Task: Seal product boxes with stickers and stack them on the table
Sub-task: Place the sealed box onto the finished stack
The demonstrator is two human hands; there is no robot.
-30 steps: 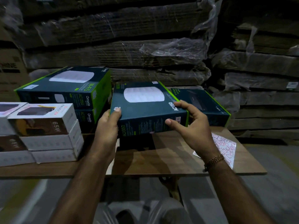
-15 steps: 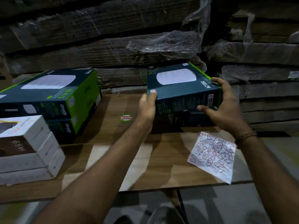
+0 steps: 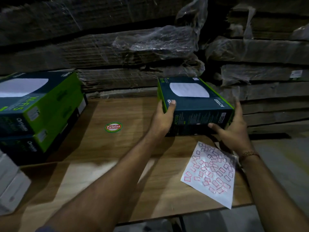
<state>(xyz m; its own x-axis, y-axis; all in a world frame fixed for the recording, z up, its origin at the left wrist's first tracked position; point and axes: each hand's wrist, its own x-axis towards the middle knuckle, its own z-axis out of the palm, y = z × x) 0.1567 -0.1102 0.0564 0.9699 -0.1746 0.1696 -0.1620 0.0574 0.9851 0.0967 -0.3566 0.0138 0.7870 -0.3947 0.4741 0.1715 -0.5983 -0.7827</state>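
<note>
**Dark box held at the desk's far right**

Stacks of flattened corrugated cardboard (image 3: 117, 52) in crinkled clear plastic wrap fill the background from 10 to 2 o'clock. Below them lies a wood-grain desk (image 3: 103, 158) bearing one round red-and-green sticker (image 3: 113, 127). At 1 o'clock, one rectangular dark teal box (image 3: 195, 104) with green edges sits on the spot where another box lay; what lies under it is hidden. The left hand (image 3: 163, 119) grips its left corner, the right hand (image 3: 234, 131) clasps its right end. At 9 o'clock stand two matching stacked boxes (image 3: 38, 113). One glossy sticker sheet (image 3: 210, 173) with many red-outlined labels lies at 4 o'clock. White boxes (image 3: 11, 186) sit at 8 o'clock.
</note>
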